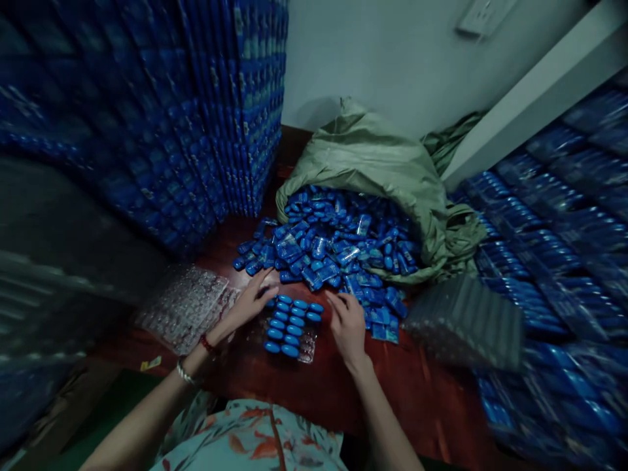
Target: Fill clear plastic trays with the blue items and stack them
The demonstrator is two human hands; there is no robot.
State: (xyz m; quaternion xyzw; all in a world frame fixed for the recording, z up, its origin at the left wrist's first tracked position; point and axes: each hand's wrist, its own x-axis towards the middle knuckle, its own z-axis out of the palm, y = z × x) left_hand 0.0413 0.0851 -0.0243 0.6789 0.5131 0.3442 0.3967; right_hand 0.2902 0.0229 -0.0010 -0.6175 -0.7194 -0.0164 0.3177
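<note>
Stacks of glossy blue packs point(250, 111) crowd the upper left; a pale green woven sack point(373, 150) spills shiny blue packets point(318, 252) at centre, just beyond the clear plastic tray point(308, 351) of blue oval pieces point(293, 330), lower centre. Left hand point(250, 302), fingers spread, and right hand point(347, 324), curled, flank it; whether the right pinches anything, I cannot tell. A grey ridged stack point(468, 320) stands right.

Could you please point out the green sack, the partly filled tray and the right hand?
Sack point(375, 157): head view, on its upper fabric.
Tray point(307, 344): head view, on its bare right side.
Right hand point(348, 322): head view, on its back.
</note>
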